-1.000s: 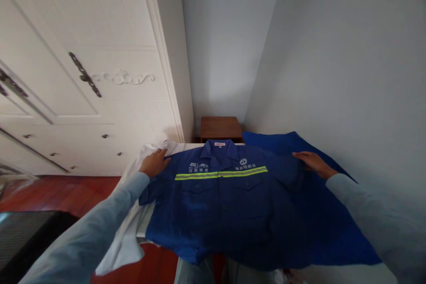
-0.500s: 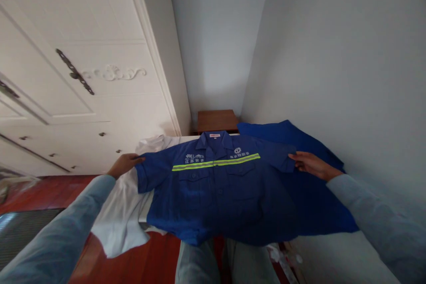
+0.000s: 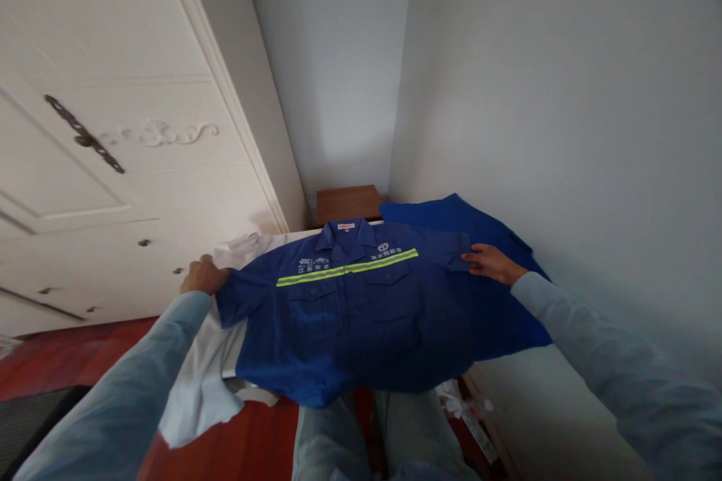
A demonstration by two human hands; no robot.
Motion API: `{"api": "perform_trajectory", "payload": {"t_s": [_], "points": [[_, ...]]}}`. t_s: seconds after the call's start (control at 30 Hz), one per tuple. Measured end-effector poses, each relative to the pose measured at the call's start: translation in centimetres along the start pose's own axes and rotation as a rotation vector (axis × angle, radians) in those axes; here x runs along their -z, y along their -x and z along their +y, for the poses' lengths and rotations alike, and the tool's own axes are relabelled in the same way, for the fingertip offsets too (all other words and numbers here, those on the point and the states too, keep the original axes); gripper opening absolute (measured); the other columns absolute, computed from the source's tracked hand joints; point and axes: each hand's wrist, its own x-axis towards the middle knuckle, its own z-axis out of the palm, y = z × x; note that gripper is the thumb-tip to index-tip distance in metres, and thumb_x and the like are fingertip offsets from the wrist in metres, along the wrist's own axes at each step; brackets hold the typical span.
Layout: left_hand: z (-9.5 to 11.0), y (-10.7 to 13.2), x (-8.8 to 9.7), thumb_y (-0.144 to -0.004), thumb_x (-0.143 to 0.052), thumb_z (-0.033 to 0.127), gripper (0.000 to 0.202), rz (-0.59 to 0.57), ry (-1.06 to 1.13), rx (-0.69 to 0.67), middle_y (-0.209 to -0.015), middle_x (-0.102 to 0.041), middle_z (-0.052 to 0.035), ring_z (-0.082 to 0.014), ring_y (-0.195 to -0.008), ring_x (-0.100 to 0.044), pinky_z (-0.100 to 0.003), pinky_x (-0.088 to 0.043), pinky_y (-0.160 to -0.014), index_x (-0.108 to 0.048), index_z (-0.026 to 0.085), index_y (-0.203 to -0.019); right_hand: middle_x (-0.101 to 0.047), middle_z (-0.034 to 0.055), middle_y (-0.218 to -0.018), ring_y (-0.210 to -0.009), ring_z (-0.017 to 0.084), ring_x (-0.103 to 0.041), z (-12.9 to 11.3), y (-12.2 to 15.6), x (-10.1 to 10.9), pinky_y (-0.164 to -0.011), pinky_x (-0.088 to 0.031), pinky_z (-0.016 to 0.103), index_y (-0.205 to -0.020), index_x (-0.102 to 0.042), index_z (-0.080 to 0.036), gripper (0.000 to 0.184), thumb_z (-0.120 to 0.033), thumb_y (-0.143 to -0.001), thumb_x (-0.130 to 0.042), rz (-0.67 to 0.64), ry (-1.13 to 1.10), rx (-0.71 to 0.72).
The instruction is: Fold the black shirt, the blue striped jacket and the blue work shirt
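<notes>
A dark blue short-sleeved work shirt (image 3: 350, 323) lies spread out, front side up, its collar pointing away from me. A yellow-green reflective stripe and white lettering cross its chest. My left hand (image 3: 204, 275) pinches the end of the left-hand sleeve. On the other side my right hand (image 3: 493, 263) grips the right-hand sleeve's end between thumb and fingers. Partly under the shirt, a white garment (image 3: 197, 383) hangs down at the left. Another bright blue garment (image 3: 502, 316) lies beneath and beyond it at the right. The surface under the clothes is mostly hidden.
A white wardrobe (image 3: 113, 188) with dark handles stands at the left. Behind the clothes is a brown wooden piece of furniture (image 3: 348, 203), near the corner of the grey wall (image 3: 535, 90). Below is a red-brown floor (image 3: 248, 436), with white items (image 3: 462, 409) low at the right.
The view has turned slightly right, so the scene sits further left. Both hands still hold the sleeves, and the shirt stays spread out.
</notes>
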Motion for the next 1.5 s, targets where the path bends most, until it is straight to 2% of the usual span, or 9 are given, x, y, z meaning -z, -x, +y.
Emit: {"api": "perform_trajectory", "payload": {"t_s": [0.17,0.3,0.47,0.6,0.77,0.93,1.13,1.33,1.5], "points": [[5.2,3.4,-0.5,-0.088,-0.052,0.040,0.054,-0.030,-0.167,-0.267,-0.138,-0.051,-0.0241,-0.0374,-0.122,-0.058,-0.048,-0.049,-0.098,-0.050,0.009,-0.132,-0.068,-0.0007,-0.078,-0.064,0.011,-0.066,-0.1,1.7,0.2,-0.065,-0.060,0.025,-0.094,-0.050,-0.020,0.038,-0.018,-0.073,-0.082,-0.041,-0.077,-0.094],[11.7,6.5,-3.5,-0.095,-0.046,0.048,0.062,-0.115,-0.009,-0.536,-0.152,-0.042,-0.0213,-0.0308,-0.142,-0.044,-0.041,-0.037,-0.118,-0.047,0.008,-0.142,-0.072,0.0025,-0.088,-0.069,0.013,-0.069,0.1,2.6,-1.4,-0.058,-0.057,0.021,-0.096,-0.052,-0.019,0.046,-0.020,-0.068,-0.088,-0.072,0.016,-0.099],[16.8,8.9,-8.1,-0.097,-0.042,0.053,0.069,-0.231,0.013,-0.562,-0.161,-0.029,-0.0191,-0.0326,-0.153,-0.024,-0.048,-0.028,-0.124,-0.041,0.010,-0.151,-0.071,0.0044,-0.080,-0.064,0.014,-0.068,0.2,2.3,-1.3,-0.053,-0.056,0.019,-0.104,-0.057,-0.015,0.054,-0.012,-0.061,-0.090,-0.017,0.073,0.023],[17.0,9.2,-10.4,-0.098,-0.036,0.058,0.073,-0.197,-0.068,-0.451,-0.161,-0.029,-0.0176,-0.0326,-0.153,-0.023,-0.051,-0.024,-0.125,-0.037,0.011,-0.154,-0.070,0.0047,-0.076,-0.065,0.014,-0.069,0.5,1.5,0.5,-0.058,-0.058,0.019,-0.123,-0.056,-0.010,0.074,-0.006,-0.058,-0.090,0.037,0.027,0.030],[16.4,9.2,-11.1,-0.098,-0.033,0.061,0.075,-0.156,-0.087,-0.457,-0.161,-0.030,-0.0158,-0.0315,-0.153,-0.026,-0.048,-0.023,-0.126,-0.037,0.013,-0.155,-0.072,0.0048,-0.081,-0.069,0.014,-0.070,1.1,1.1,1.5,-0.063,-0.058,0.019,-0.136,-0.051,-0.013,0.086,-0.004,-0.059,-0.087,0.016,0.028,-0.011],[16.3,9.1,-11.4,-0.097,-0.032,0.062,0.075,-0.145,-0.078,-0.462,-0.161,-0.031,-0.0152,-0.0315,-0.152,-0.027,-0.049,-0.023,-0.126,-0.038,0.013,-0.154,-0.073,0.0082,-0.087,-0.075,0.019,-0.072,0.9,1.2,2.1,-0.060,-0.058,0.023,-0.131,-0.053,-0.015,0.080,-0.013,-0.060,-0.090,-0.062,0.057,-0.111],[16.3,9.0,-11.3,-0.097,-0.035,0.062,0.076,-0.136,-0.068,-0.463,-0.161,-0.031,-0.0154,-0.0315,-0.152,-0.027,-0.049,-0.024,-0.126,-0.039,0.014,-0.154,-0.071,0.0060,-0.093,-0.073,0.015,-0.069,0.5,1.2,0.9,-0.059,-0.058,0.024,-0.105,-0.060,-0.017,0.051,-0.036,-0.068,-0.089,-0.064,0.033,-0.088],[16.5,9.1,-10.8,-0.097,-0.034,0.062,0.076,-0.162,-0.058,-0.457,-0.161,-0.031,-0.0155,-0.0310,-0.153,-0.026,-0.049,-0.024,-0.126,-0.038,0.013,-0.155,-0.071,0.0079,-0.095,-0.072,0.012,-0.067,1.1,0.3,0.6,-0.058,-0.058,0.020,-0.104,-0.060,-0.014,0.053,-0.017,-0.062,-0.091,0.023,0.015,0.009],[16.5,9.2,-10.8,-0.097,-0.034,0.062,0.075,-0.163,-0.065,-0.445,-0.161,-0.030,-0.0143,-0.0305,-0.153,-0.025,-0.047,-0.022,-0.126,-0.037,0.015,-0.155,-0.069,0.0070,-0.090,-0.075,0.016,-0.070,1.8,0.0,1.8,-0.065,-0.064,0.027,-0.113,-0.059,-0.012,0.062,-0.009,-0.059,-0.089,0.016,-0.019,0.029]]}}
